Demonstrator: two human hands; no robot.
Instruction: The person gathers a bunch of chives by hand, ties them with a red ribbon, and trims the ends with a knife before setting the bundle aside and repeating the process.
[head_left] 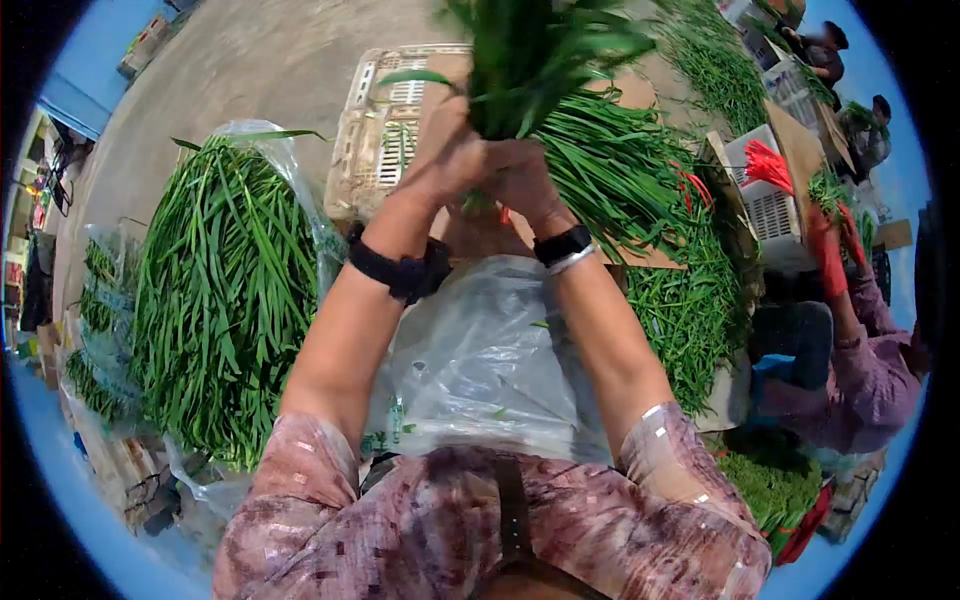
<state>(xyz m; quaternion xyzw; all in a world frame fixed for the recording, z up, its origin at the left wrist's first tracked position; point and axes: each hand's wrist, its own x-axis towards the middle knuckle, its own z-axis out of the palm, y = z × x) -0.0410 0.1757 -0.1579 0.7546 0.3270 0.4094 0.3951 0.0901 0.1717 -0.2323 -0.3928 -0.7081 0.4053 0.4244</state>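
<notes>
Both my hands are together in front of me, at the lower end of an upright bunch of long-leaved greens point(520, 75). My left hand point(447, 145) is closed around the left side of the base. Pressed beside it, my right hand point(522, 178) is also closed on the stems; its fingertips are partly hidden. The leaves fan out above and look blurred. Just behind my right hand lies a heap of long green stalks point(620, 170) on cardboard. A pale slatted plastic crate point(345, 150) stands left of my hands.
Clear plastic sheeting point(480, 350) covers my lap. At left, a large plastic bag of greens point(225, 290) stands upright. More loose greens point(690, 340) lie to the right. A co-worker's red-gloved hands point(828, 255) are by a white crate point(770, 215) holding red ties point(766, 165).
</notes>
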